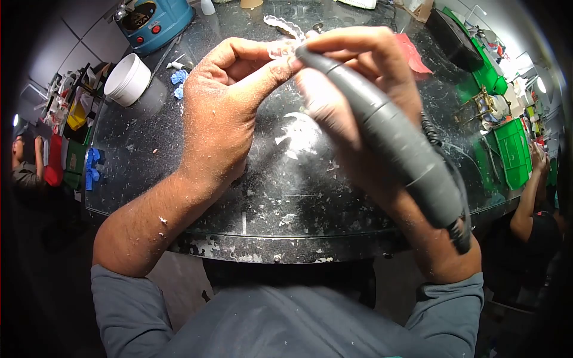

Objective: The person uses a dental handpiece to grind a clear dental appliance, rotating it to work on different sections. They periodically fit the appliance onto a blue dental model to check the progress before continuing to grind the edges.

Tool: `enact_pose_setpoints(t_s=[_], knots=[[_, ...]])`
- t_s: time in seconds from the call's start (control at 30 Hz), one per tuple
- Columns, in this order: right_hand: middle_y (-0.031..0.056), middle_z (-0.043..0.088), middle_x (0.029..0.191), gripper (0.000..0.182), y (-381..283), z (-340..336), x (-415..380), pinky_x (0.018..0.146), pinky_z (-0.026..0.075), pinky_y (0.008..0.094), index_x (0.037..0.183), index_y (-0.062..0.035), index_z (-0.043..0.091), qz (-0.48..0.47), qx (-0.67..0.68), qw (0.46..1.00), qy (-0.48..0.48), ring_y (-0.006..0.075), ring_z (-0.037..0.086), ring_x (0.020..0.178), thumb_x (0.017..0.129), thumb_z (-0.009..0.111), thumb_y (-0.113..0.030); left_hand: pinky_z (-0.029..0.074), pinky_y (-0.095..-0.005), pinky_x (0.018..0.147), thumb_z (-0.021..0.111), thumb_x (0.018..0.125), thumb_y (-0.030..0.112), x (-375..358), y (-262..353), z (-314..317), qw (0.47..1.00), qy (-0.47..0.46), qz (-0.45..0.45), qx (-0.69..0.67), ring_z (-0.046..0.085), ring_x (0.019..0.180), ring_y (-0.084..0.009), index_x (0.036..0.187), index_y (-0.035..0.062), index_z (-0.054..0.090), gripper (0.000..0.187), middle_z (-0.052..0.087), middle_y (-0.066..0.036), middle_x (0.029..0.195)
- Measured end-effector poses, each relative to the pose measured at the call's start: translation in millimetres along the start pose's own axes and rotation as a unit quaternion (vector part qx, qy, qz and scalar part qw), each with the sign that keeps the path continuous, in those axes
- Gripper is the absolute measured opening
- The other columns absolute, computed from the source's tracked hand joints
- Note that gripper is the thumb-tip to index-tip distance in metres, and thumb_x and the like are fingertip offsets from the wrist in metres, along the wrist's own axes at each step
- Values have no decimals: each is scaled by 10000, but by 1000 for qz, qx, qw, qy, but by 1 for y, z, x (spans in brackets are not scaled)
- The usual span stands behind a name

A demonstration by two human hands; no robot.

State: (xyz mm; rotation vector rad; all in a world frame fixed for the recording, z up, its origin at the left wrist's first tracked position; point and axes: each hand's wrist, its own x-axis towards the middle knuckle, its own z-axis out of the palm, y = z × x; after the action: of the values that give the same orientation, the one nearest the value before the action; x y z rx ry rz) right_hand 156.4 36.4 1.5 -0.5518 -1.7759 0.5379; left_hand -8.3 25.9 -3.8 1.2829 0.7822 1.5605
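My left hand pinches a clear plastic dental tray between thumb and fingers above the worktable. In my right hand, slightly blurred, lies a dark grey rotary handpiece, slanting from upper left to lower right with a coiled cord behind it. The tip of the handpiece meets the tray's right side, where fingers of both hands come close together and hide the bur. Just beyond the fingertips shows a scalloped clear plastic strip. Pale dust and small shavings cover my left hand and forearm.
White shavings litter the black worktable. A blue machine, white tub and blue scraps stand left. A red sheet and green bin are right. Other people are at both sides.
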Motion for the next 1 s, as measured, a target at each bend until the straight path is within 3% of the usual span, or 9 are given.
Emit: enact_pose_setpoints(t_s=[0.03,0.07,0.17,0.3,0.47,0.53,0.67,0.73,1.0], knots=[[69,643,938,312,-4,-1,2,778,497,238,1134,-15,532,37,13,999,34,108,611,858,852,648,-84,513,-265,899,685,868,34,1,-1,1,1000,5,4,4,658,945,-137,986,-7,622,139,689,-110,1012],[96,659,926,299,6,-7,9,810,527,271,1160,-10,514,-47,26,998,27,146,647,880,907,623,-126,511,-267,906,694,862,37,2,-1,1,1000,11,8,7,659,952,-140,981,-4,621,146,690,-117,1024],[156,679,922,275,2,-12,13,756,591,327,1163,5,500,147,95,982,69,245,706,864,1011,495,-224,528,-304,915,656,888,40,4,0,-4,998,-11,17,58,660,994,-177,1005,3,599,135,671,-155,1083],[113,619,1008,305,7,-19,12,767,605,320,1176,-14,524,269,282,921,24,220,697,908,938,604,-186,543,-338,923,615,914,28,7,-5,-10,987,-45,109,112,656,1032,-216,1028,-4,577,125,651,-199,1128],[124,636,1027,354,4,-20,14,835,576,333,1196,-24,528,247,230,941,34,183,660,981,861,639,-55,520,-299,939,620,849,-74,8,-4,-11,977,-59,160,132,649,1038,-174,993,13,606,169,666,-144,1105],[131,651,1034,334,6,-26,13,848,558,319,1181,-27,545,171,306,936,-10,189,666,969,860,635,-52,517,-300,939,611,843,-81,8,-4,-10,974,-74,166,137,645,1043,-176,1009,15,607,192,660,-140,1122],[127,652,1031,331,15,-27,14,844,556,313,1178,-24,546,211,265,940,27,184,664,966,862,637,-54,499,-297,939,622,869,-14,11,-4,-13,965,-137,162,152,634,1038,-166,1106,19,608,239,658,-112,1122],[126,652,1029,330,20,-27,13,842,554,310,1177,-22,547,221,258,940,36,182,663,965,862,638,-54,502,-290,932,676,861,34,8,-1,-5,971,-70,130,187,638,1024,-148,1146,22,619,292,665,-94,1114],[120,653,1022,324,15,-27,8,834,549,299,1173,-16,550,236,264,934,38,174,660,959,865,643,-57,545,-268,871,679,851,-12,6,4,-8,968,-46,175,176,677,944,-146,1072,-2,675,221,701,-99,1019]])
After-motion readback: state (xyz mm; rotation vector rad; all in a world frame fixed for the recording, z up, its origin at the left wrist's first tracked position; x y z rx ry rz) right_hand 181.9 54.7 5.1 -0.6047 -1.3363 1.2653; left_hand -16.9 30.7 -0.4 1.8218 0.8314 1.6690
